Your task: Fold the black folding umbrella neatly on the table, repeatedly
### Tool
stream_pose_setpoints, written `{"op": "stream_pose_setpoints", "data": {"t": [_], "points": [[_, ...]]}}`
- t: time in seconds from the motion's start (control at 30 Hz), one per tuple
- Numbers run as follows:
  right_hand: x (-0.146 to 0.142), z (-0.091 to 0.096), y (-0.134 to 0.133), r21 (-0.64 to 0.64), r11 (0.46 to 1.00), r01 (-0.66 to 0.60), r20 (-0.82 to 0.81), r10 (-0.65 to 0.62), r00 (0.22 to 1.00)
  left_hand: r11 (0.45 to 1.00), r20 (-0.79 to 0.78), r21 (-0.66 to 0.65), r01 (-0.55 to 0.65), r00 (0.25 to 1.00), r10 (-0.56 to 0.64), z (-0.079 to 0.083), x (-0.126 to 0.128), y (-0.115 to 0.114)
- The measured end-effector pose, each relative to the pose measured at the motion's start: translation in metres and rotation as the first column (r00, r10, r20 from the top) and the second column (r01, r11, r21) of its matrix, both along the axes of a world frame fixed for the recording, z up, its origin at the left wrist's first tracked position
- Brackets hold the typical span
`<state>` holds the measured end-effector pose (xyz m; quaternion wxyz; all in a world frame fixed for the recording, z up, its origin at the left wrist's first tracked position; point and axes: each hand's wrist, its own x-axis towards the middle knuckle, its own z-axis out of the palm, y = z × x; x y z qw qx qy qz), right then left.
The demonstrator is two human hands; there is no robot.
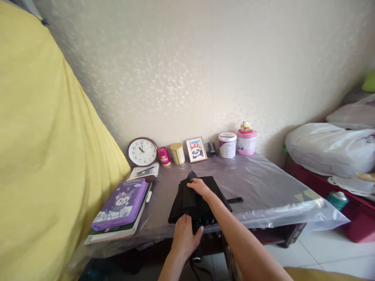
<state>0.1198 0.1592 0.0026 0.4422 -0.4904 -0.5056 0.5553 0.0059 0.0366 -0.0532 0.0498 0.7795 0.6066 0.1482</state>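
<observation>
Your left hand [186, 239] is closed around the upper part of the handle [196, 254] of a black umbrella [215, 191], fingers on one side and thumb on the other. Your right hand [199, 187] lies farther up, its fingers against the folds of the canopy near the far end; whether they pinch a fold cannot be told from this view. The umbrella rests on the near edge of the table [252, 181], its canopy collapsed but spread loosely, the handle extending past the edge toward you. The strap [236, 200] lies loose to the right, unfastened.

Step in hand: arranging the canopy folds, judging by the position of both hands. Next move: likely calls for a steady left grip on the handle while the right hand draws each panel flat; keep the strap free of the folds.

To the left of the umbrella, a purple case [121, 205] lies on a book [136, 219]. Along the wall stand a clock [142, 152], a pink tin [164, 157], a yellow tin [177, 154], a picture frame [196, 150], a white tub [227, 146] and a pink tub [246, 143]. A yellow cloth [49, 148] hangs at far left; plastic bags [331, 146] are piled at far right
</observation>
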Motion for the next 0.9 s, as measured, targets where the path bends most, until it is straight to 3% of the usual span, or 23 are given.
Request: {"op": "stream_pose_setpoints", "data": {"t": [0.27, 0.43, 0.57, 0.7, 0.9], "points": [[-0.013, -0.026, 0.017, 0.134, 0.989, -0.069, 0.311, 0.024, 0.950, 0.998, 0.069, -0.008, 0.058, 0.996, -0.058, -0.003, -0.015, 0.002], [-0.015, -0.029, 0.017, 0.131, 0.980, -0.151, 0.254, 0.114, 0.960, 0.989, 0.116, 0.146, 0.020, 0.993, -0.037, 0.013, -0.023, 0.000], [-0.015, -0.022, 0.010, 0.061, 0.959, -0.278, 0.159, 0.266, 0.951, 0.940, 0.168, 0.324, 0.106, 0.972, -0.167, 0.021, -0.018, 0.009], [-0.014, -0.020, 0.004, 0.054, 0.943, -0.327, 0.245, 0.305, 0.920, 0.885, 0.165, 0.421, 0.200, 0.942, -0.291, 0.001, -0.017, 0.026], [-0.011, -0.014, -0.006, 0.118, 0.915, -0.385, 0.376, 0.318, 0.871, 0.918, 0.180, 0.341, 0.203, 0.944, -0.276, -0.027, -0.019, 0.038]]}}
